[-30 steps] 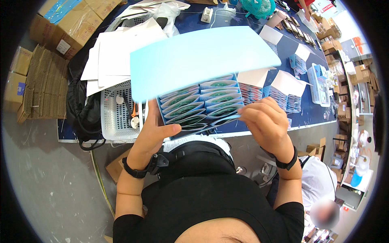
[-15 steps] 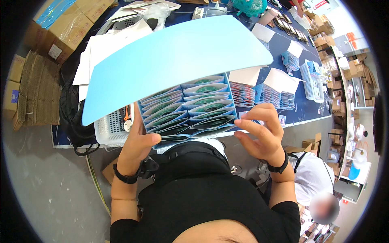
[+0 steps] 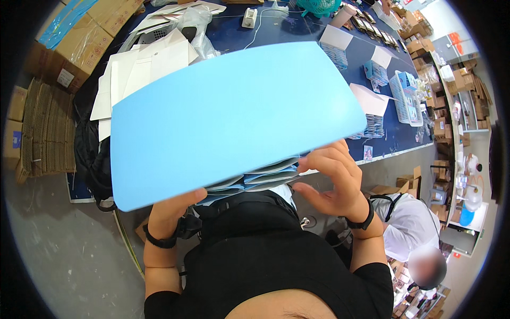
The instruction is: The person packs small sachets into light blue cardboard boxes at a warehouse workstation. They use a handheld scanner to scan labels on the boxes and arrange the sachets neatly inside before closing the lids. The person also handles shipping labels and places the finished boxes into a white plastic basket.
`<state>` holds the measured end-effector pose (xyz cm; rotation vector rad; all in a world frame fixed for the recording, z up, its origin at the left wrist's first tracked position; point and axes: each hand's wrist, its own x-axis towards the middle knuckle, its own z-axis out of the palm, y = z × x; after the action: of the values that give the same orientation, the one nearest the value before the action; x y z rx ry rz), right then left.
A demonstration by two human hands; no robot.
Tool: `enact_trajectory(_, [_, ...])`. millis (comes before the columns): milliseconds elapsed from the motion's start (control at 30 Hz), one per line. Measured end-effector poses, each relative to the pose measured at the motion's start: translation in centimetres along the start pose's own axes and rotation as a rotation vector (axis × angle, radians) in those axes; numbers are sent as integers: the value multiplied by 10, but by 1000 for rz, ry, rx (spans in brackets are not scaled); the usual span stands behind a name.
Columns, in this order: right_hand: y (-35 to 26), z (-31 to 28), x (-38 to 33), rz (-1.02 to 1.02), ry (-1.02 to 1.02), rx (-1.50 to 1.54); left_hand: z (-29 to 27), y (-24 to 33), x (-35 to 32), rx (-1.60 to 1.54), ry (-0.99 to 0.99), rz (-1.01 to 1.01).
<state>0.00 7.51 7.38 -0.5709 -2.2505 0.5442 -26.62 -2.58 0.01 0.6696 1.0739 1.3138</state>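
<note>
A box with a large light-blue lid (image 3: 234,122) is in front of my body. The lid hangs over most of the box and hides its inside. Below its near edge, the ends of two rows of blue-and-white packets (image 3: 260,179) show. My left hand (image 3: 175,204) grips the box at its near left corner, thumb on the near edge and the other fingers hidden under the lid. At the right side is my right hand (image 3: 334,178), its fingers bent and apart, fingertips close to or touching the packets, thumb free and nothing in its grasp.
White card sheets (image 3: 143,69) and a black bag (image 3: 90,154) are at the left, beside cardboard cartons (image 3: 85,48). On the dark blue table (image 3: 287,32) stand more packet boxes (image 3: 375,72) and a white basket (image 3: 406,101). A person in white (image 3: 409,220) sits at the right.
The lid has come down toward me and now covers most of the packets that showed before. My right hand has moved slightly left and down, its fingers closer to the box.
</note>
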Motion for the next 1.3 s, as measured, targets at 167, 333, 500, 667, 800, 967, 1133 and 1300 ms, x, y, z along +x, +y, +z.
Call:
enact_trajectory(167, [-1, 3, 2, -12, -6, -125, -6, -9, 2, 25, -31, 156])
enact_trajectory(333, [0, 2, 1, -9, -42, -174, 0, -4, 1, 48, 29, 70])
enact_trajectory(500, [-1, 2, 1, -2, -53, -175, 6, 4, 3, -41, -23, 40])
enact_trajectory(667, [-7, 7, 3, 23, 2, -234, 12, 7, 6, -85, -16, 24])
enact_trajectory(800, [-2, 8, 3, -54, -44, -258, 14, 13, 5, 4, -28, -96])
enact_trajectory(967, [-6, 8, 5, 23, -81, -270, 8, 8, 6, 77, -17, -125])
enact_trajectory(1133, [-4, 12, 3, 25, -131, -336, 12, 5, 8, 110, -39, -93])
enact_trajectory(1300, [-4, 13, 0, 43, -130, -319, 12, 4, 8, 155, -61, -78])
